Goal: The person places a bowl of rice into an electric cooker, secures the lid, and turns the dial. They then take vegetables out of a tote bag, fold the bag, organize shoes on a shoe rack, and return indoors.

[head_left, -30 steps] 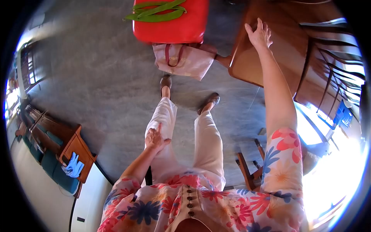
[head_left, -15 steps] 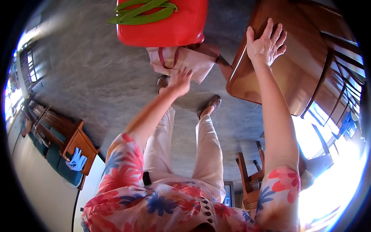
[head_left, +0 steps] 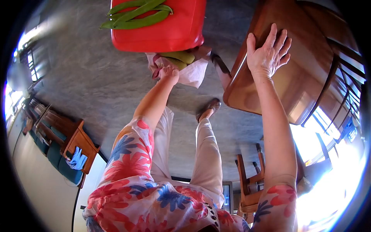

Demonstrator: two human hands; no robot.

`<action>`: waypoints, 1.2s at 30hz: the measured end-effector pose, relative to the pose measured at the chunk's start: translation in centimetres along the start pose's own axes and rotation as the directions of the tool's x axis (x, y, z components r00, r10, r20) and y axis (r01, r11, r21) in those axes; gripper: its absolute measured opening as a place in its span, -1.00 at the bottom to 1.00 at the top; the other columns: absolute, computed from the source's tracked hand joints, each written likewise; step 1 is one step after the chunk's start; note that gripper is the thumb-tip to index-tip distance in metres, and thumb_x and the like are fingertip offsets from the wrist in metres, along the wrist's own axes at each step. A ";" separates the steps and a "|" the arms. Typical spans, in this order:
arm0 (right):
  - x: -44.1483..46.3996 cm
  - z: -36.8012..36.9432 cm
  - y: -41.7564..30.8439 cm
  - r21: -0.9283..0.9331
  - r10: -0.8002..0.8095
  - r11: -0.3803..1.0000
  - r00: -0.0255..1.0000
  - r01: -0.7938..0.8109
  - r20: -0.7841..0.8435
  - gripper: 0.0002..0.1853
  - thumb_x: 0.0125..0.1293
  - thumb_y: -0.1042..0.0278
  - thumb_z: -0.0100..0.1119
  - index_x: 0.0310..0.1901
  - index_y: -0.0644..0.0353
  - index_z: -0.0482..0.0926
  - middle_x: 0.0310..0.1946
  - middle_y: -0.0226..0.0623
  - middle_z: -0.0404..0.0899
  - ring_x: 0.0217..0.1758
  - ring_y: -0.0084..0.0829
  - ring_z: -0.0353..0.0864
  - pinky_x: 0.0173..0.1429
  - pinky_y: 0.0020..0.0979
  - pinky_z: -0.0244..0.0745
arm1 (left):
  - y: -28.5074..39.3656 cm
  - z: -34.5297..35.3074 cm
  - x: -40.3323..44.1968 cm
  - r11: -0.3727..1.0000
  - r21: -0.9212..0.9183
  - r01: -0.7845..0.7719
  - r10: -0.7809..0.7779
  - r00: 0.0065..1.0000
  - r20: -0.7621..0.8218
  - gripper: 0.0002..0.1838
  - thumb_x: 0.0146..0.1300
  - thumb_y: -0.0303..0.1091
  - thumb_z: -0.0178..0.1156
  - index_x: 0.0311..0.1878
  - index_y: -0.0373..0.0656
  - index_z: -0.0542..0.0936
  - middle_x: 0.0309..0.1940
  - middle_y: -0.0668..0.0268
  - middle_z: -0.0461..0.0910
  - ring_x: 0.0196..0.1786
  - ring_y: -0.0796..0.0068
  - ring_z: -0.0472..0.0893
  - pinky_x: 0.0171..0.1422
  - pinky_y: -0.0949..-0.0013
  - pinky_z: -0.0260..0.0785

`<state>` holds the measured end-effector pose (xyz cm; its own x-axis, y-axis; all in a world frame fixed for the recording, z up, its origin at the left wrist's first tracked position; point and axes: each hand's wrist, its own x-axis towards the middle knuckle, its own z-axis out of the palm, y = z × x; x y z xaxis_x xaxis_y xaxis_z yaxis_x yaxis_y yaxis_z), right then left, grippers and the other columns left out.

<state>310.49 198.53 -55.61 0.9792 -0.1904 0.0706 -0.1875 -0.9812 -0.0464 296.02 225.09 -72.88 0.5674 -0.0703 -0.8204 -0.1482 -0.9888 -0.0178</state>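
My left hand (head_left: 169, 73) is closed around the dark red handle (head_left: 156, 73) of a pale pink carrier bag (head_left: 192, 74), at the bag's near edge. The bag gapes at the top, and thick yellowish-green vegetables (head_left: 181, 58) show inside; their exact kind I cannot tell. Above the bag stands a red plastic stool (head_left: 170, 36), with several long, flat green pods (head_left: 141, 17) lying across it. On the right, my right hand (head_left: 268, 54) rests flat with its fingers spread on a brown wooden table (head_left: 288, 87), holding nothing.
Dark-framed chairs (head_left: 340, 77) stand along the table's right side, and a wooden chair (head_left: 251, 181) is behind my legs. At far left, a wooden piece of furniture (head_left: 81, 143) carries a blue cloth (head_left: 77, 159). My shoe (head_left: 208, 108) stands on the grey floor (head_left: 89, 69).
My left hand has closed on the bag's handle and pulled the bag open, exposing the vegetables inside. My right hand stays flat on the table; the whole view has shifted slightly.
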 end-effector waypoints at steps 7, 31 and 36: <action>0.1 0.1 0.0 0.004 0.011 1.000 1.000 -0.011 0.010 -0.25 0.03 -0.16 0.00 0.24 -0.03 0.07 0.27 -0.03 -0.09 0.33 0.05 -0.23 0.22 0.16 -0.27 | -1.5 2.1 -6.5 0.996 0.004 0.092 -0.090 0.961 0.262 -0.77 0.03 -0.34 -0.02 -0.31 -0.04 0.62 -0.29 0.32 0.58 -0.21 0.34 0.55 -0.42 0.14 0.39; 0.2 0.2 -0.2 -0.008 0.021 1.000 1.000 -0.020 0.004 -0.25 0.04 -0.18 -0.03 0.25 -0.08 0.03 0.28 -0.07 -0.11 0.34 0.03 -0.23 0.25 0.15 -0.30 | 5.9 1.5 -26.7 0.838 -0.373 -0.398 0.503 0.827 0.250 -0.92 -0.12 -0.42 0.03 -0.48 -0.15 0.46 -0.54 0.15 0.49 -0.38 0.17 0.50 -0.22 0.13 0.27; 0.1 0.1 -0.3 -0.040 0.028 0.999 0.999 -0.027 0.024 -0.25 0.05 -0.18 -0.05 0.26 -0.09 0.02 0.29 -0.10 -0.12 0.34 0.02 -0.24 0.25 0.15 -0.28 | 6.1 0.7 -27.4 0.822 -0.431 -0.372 0.420 0.907 0.018 -0.91 -0.07 -0.45 0.01 -0.46 -0.20 0.47 -0.56 0.11 0.52 -0.42 0.11 0.54 -0.33 0.12 0.32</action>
<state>310.69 198.80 -55.66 0.9752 -0.2166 0.0451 -0.2164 -0.9763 -0.0086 278.97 221.08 -50.93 0.4384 -0.4765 -0.7621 0.0158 -0.8437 0.5366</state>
